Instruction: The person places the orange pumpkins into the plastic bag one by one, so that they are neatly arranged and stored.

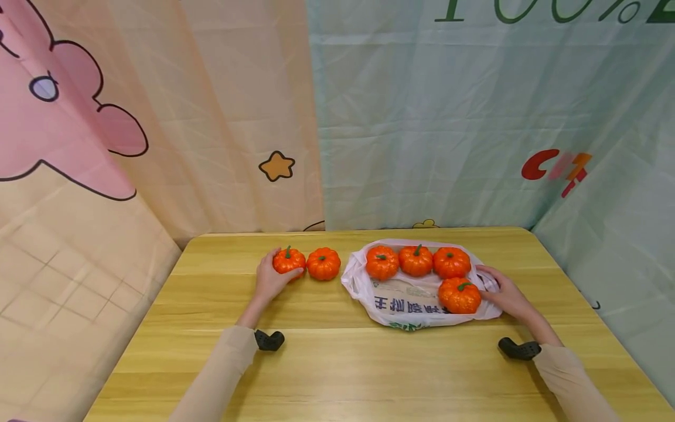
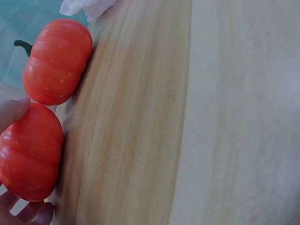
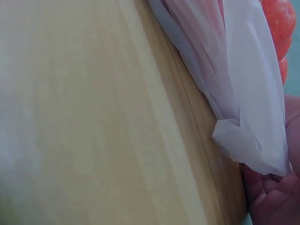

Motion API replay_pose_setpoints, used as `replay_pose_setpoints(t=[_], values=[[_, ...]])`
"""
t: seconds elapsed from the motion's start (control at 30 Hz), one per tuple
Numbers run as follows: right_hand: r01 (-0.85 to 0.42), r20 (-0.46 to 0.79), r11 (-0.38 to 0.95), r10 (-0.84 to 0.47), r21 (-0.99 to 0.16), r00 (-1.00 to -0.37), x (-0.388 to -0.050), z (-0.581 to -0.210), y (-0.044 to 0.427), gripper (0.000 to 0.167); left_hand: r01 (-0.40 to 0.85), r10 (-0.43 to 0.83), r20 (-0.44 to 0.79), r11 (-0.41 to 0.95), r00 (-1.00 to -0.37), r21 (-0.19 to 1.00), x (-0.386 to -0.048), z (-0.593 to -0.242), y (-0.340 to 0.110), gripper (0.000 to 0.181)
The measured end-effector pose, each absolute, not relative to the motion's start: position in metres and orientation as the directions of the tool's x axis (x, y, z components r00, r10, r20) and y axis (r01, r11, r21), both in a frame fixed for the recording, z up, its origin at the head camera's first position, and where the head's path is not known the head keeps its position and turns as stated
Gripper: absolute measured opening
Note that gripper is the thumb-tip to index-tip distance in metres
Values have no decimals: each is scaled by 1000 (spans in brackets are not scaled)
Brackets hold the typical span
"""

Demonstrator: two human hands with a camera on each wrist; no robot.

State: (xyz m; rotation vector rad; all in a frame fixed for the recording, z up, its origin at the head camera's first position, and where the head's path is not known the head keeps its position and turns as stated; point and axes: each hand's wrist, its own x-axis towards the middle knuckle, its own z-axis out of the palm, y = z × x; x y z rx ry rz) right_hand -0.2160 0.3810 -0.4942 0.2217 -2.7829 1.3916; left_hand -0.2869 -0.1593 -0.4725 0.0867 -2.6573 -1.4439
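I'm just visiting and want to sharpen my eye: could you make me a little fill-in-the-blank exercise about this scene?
1. The white bag contains ____ pumpkins.
2. Outside the bag, there are ____ pumpkins.
3. The person's ____ hand grips a pumpkin outside the bag.

Missing words: four; two; left.

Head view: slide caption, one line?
The left hand grips an orange pumpkin beside another on a table while the right hand holds a white plastic bag with four more pumpkins.
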Motion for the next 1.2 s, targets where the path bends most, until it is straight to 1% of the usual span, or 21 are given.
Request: replay_pose_setpoints(t=[0.23, 0.4, 0.7, 1.03, 1.2], values=[[-127, 72, 577, -118, -807, -990, -217, -494, 381, 61, -29, -119, 36, 500, -992, 865, -288, -473, -160, 85], [-121, 64, 583, -118, -803, -991, -217, -493, 381, 61, -21, -129, 46, 477, -991, 878, -290, -473, -160, 84], [-160, 103, 603, -127, -782, -986, -214, -494, 382, 59, -24, -142, 43, 445, -989, 895, -289, -473, -159, 85], [-124, 67, 591, -118, -797, -991, -217, -494, 381, 61, 21, -185, 102, 400, -977, 916, -284, -479, -154, 87], [-135, 76, 594, -124, -793, -989, -216, -492, 380, 60, 23, -215, 129, 436, -968, 899, -281, -483, -150, 88]])
